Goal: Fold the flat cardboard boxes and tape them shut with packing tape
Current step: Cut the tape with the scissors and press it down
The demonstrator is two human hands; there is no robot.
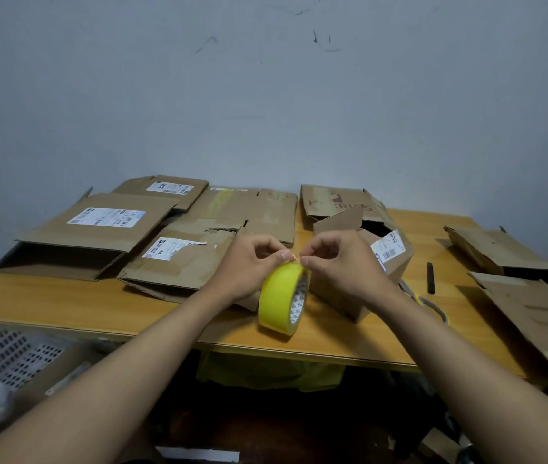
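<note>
Yellow tape roll upright on edge at desk front, core facing right. Left hand and right hand both pinching tape end atop roll. Half-folded box behind: barcode label, unreadable. Rear flat box print partly legible, "K…ER…S".

A plain grey-blue wall fills the upper half of the view, from nine o'clock round to three o'clock. Dark scuff marks streak it near twelve o'clock, with another faint scratch toward eleven. A wooden table with a light orange-brown top stands against the wall, its front edge running across the middle. The light is soft and even. Under the table, toward six o'clock, the space is dark and hard to make out. At eight o'clock sits a pale perforated basket, partly blurred.
</note>
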